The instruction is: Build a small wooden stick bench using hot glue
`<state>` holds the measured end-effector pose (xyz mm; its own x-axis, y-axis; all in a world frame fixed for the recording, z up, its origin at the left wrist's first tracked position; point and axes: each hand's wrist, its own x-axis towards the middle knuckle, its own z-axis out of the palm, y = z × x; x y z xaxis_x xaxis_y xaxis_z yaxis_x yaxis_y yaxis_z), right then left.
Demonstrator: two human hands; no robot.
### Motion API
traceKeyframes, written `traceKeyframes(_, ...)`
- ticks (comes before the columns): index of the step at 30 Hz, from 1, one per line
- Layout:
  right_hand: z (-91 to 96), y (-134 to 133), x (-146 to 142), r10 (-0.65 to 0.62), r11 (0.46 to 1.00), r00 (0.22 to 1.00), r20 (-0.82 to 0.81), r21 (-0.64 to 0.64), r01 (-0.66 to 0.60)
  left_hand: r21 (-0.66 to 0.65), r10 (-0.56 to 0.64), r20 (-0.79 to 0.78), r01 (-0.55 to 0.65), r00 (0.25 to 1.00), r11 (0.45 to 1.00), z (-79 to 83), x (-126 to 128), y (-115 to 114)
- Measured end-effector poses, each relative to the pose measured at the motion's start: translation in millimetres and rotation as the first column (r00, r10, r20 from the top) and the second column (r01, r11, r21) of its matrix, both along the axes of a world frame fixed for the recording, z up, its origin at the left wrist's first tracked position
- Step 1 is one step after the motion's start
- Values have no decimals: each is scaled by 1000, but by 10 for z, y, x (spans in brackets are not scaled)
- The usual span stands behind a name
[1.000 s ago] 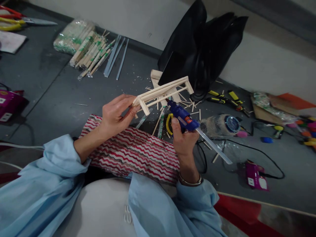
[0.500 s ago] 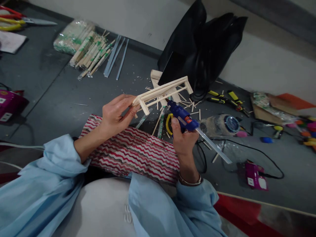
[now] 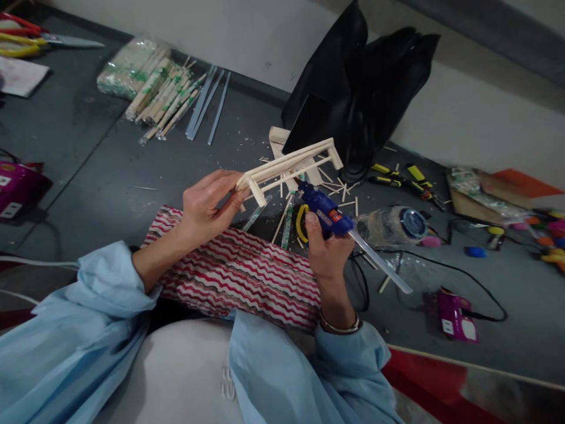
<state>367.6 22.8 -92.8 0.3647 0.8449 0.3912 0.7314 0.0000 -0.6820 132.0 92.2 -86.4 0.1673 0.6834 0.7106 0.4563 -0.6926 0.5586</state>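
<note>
Between the fingers and thumb of my left hand [image 3: 214, 203] is the near end of a small wooden stick frame [image 3: 291, 168], held tilted above the table with short legs pointing down. My right hand [image 3: 331, 250] is wrapped round the handle of a blue glue gun [image 3: 324, 206]. A long clear glue stick [image 3: 382, 262] juts out of its back. The nozzle points up at the underside of the frame, close to its lower rail; whether it touches I cannot tell. A striped red and white cloth [image 3: 238, 268] lies below both hands.
Wrapped chopsticks [image 3: 165, 97] and pale blue strips [image 3: 203, 103] lie at the back left. A black bag [image 3: 366, 88] leans on the wall. To the right are a plastic jar [image 3: 392, 224], yellow-black cutters [image 3: 408, 179], a black cable [image 3: 459, 274] and a purple box [image 3: 457, 315]. Scissors [image 3: 53, 41] lie far left.
The glue gun has shifted very slightly left and down under the frame. Both hands keep the same hold, and the frame has hardly moved.
</note>
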Motion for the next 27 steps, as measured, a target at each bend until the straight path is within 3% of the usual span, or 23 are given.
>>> traceKeyframes(10, -58, -2, 6, 17, 1000, 1000, -14, 3, -17, -29, -28, 65, 30, 997, 999, 23, 7, 3)
traceKeyframes(19, -45, -7, -11, -1, 1000, 1000, -10, 16, 2, -180, 10, 157, 19, 988, 983, 15, 7, 12)
traceKeyframes(24, -20, -13, -29, 2, 999, 1000, 27, 41, -3, -378, 36, 414, 136, 910, 916, -73, 47, 67)
traceKeyframes(27, -18, -20, -39, 2, 998, 999, 34, 68, -5, -498, 63, 600, 310, 798, 810, -93, 75, 102)
